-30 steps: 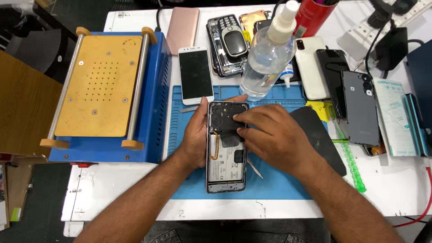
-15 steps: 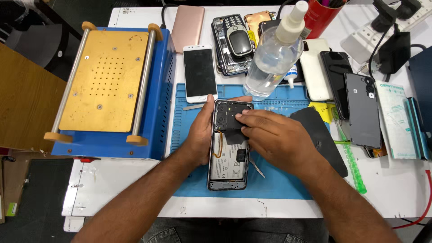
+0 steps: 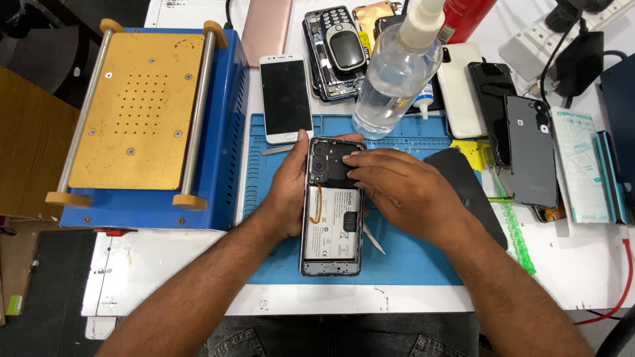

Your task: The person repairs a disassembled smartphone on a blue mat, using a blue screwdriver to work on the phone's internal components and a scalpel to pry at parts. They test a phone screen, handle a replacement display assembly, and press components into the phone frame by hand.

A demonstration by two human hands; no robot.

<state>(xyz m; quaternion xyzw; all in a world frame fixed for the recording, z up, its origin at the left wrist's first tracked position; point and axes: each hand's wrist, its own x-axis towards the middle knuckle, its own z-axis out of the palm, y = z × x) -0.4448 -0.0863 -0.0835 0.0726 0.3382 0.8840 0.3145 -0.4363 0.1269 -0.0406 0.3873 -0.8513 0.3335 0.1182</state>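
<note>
An opened smartphone (image 3: 332, 228) lies back-side up on the blue work mat (image 3: 403, 264), its battery and black upper cover showing. My left hand (image 3: 289, 185) grips the phone's left edge, the thumb at its top corner. My right hand (image 3: 397, 188) rests over the phone's upper right part, fingertips pressing on the black cover near the cameras. A thin metal tool (image 3: 372, 238) lies on the mat just under my right hand. The removed dark back cover (image 3: 466, 182) lies to the right, partly hidden by my right wrist.
A blue machine with a tan perforated plate (image 3: 135, 106) stands at the left. A clear spray bottle (image 3: 393, 76) stands just behind the phone. Several phones (image 3: 286, 98) and a keypad phone (image 3: 347, 49) lie at the back; more phones (image 3: 529, 149) and a green brush (image 3: 512, 228) at the right.
The view has shifted slightly. Both hands stay on the opened phone, the right fingertips moving a little over the black upper cover.
</note>
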